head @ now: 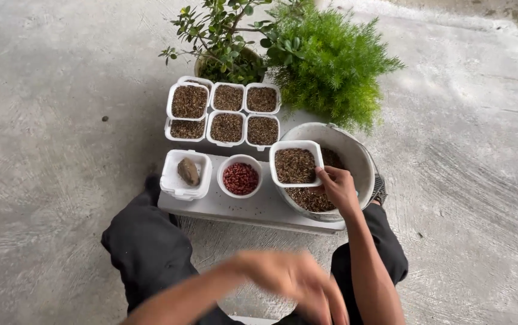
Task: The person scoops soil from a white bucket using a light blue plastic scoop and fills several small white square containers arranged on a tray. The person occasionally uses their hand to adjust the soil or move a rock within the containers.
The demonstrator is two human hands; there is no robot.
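Nearest my lens, the left hand (pixel 298 280) crosses low in the frame, blurred, holding nothing I can make out, and I cannot tell how far its fingers are spread. By size I log the fern (pixel 331 66) and shrub (pixel 223 36) at the far edge, then the basin (pixel 355 157) of brown mix, the slab (pixel 241 207), and six filled pots (pixel 226 114) in two rows. The right hand (pixel 338 188) pinches the near right rim of a filled pot (pixel 296 164) held over the basin, left of which, on the slab, sit a tub (pixel 185 174) with a stone (pixel 188 171) and a cup of red beans (pixel 240 177).
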